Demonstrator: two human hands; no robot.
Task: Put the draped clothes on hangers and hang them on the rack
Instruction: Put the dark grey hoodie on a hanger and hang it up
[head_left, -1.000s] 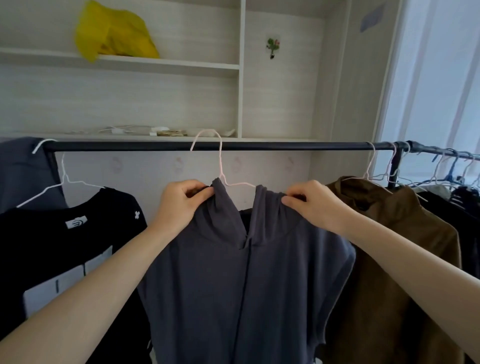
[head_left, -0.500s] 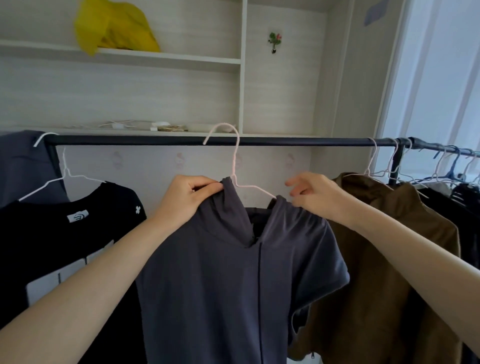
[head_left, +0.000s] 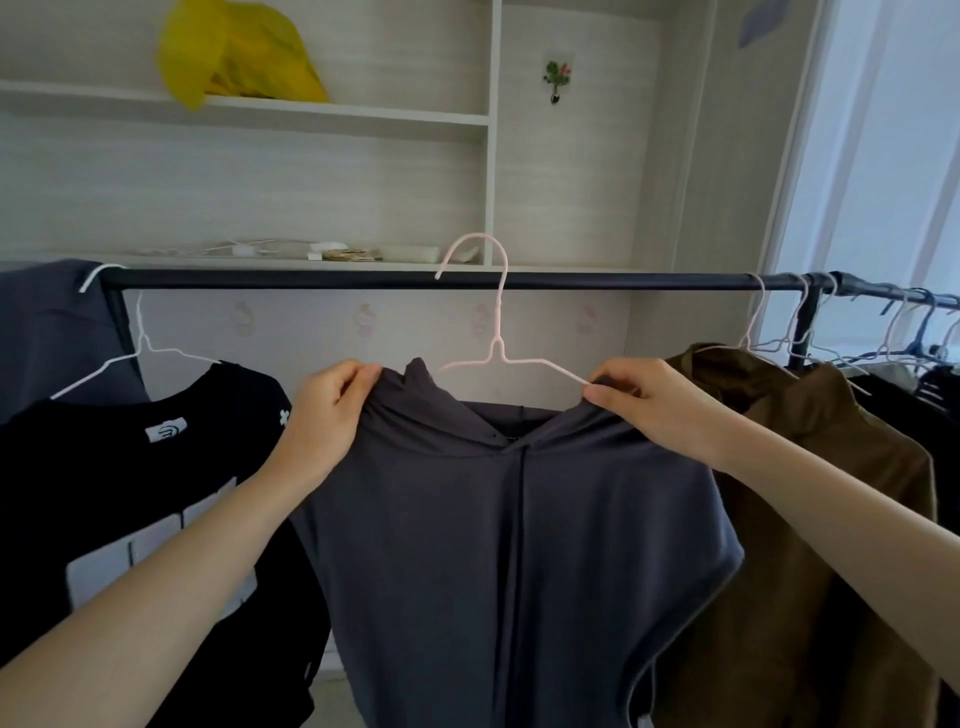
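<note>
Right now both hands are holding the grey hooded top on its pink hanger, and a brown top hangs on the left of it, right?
Not quite. In the head view the brown top hangs right of the grey hooded top; a black T-shirt hangs left. Both hands, left hand and right hand, do hold it on its pink hanger.

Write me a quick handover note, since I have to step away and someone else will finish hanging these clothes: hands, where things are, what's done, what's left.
Left hand: pinches the left shoulder of the grey hooded top.
Right hand: pinches the top's right shoulder where the pink hanger arm comes out.
The hanger's hook looks raised above the black rail, not bearing on it.
Done: black T-shirt hangs to the left, brown top to the right, more garments further right.
Left: settle the grey top on the hanger, drop the hook onto the rail. A grey garment is draped at the rail's far left.
</note>
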